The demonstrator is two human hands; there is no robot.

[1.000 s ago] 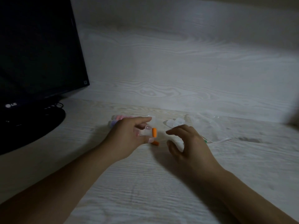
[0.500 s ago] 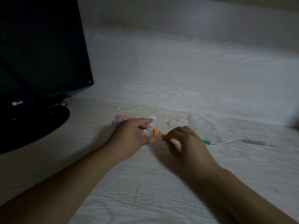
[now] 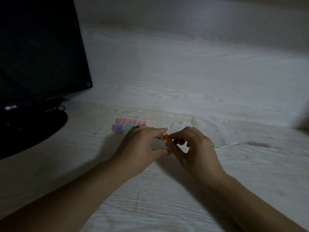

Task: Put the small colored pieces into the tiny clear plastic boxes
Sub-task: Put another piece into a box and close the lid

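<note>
The person's left hand (image 3: 142,144) was curled around a tiny clear plastic box (image 3: 158,144), with the forefinger laid across the top and the thumb beneath; the box itself was faint and hard to make out against the pale surface. The right hand (image 3: 192,148) was closed in a pinch, thumb and forefinger tips pressed on a small orange piece (image 3: 167,137), which sat right at the open end of the box, between the two hands. Whether the piece had already gone inside the box could not be told. The other right fingers were bent loosely above the whitewashed wood-grain table (image 3: 167,198).

Behind the left hand, two short rows of filled clear boxes lay side by side on the table: a far row of pink-filled boxes (image 3: 132,121) and a near row with a purple-filled box (image 3: 119,127) and a green-filled one (image 3: 131,127) partly hidden by the knuckles. Just beyond the hands lay a few empty clear boxes (image 3: 179,126), and to their right a crumpled clear plastic bag (image 3: 212,128) with a white strip (image 3: 230,144) trailing from it. A small green piece (image 3: 213,145) showed beside the right hand. A black flat-screen monitor (image 3: 38,52) on a round black stand (image 3: 33,124) stood at the far left, well apart from the work.
</note>
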